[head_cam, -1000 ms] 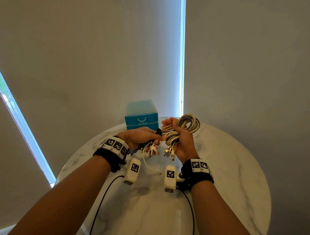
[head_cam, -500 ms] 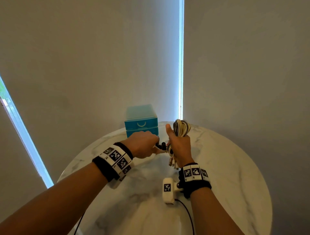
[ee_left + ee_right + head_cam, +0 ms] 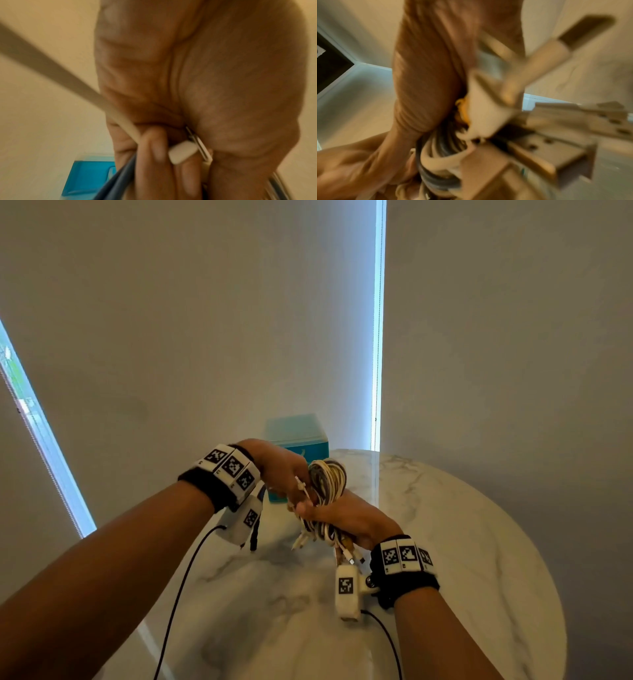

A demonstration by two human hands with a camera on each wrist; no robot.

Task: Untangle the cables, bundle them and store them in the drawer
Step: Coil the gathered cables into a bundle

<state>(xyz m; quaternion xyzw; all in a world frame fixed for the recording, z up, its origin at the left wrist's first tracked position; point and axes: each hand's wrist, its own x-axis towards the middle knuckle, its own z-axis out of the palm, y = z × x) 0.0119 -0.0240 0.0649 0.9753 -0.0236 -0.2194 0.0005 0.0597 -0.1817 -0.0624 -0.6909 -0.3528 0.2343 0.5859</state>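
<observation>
A bundle of white, cream and grey cables (image 3: 328,484) is held above the marble table (image 3: 462,542). My right hand (image 3: 346,517) grips the bundle round its middle; plug ends (image 3: 344,553) hang below toward the wrist. My left hand (image 3: 286,474) comes over the top left of the coil, fingers curled on a white connector (image 3: 301,486) and a cable. In the left wrist view the fingers pinch that white connector (image 3: 182,152) beside a dark cable (image 3: 118,178). The right wrist view is blurred, with cables (image 3: 440,159) and plugs (image 3: 539,152) packed in the palm. The teal drawer unit (image 3: 301,440) stands behind the hands, drawers closed.
The round table's edge curves off to the right and near side. Black wrist-camera leads (image 3: 178,594) trail down from both wrists over the tabletop. Walls and a bright window strip (image 3: 376,337) stand behind the drawer unit.
Both hands rose and swung the bundle upright, then tilted it. The left hand moved from the bundle's left side up over its top. The head view dropped nearer the hands.
</observation>
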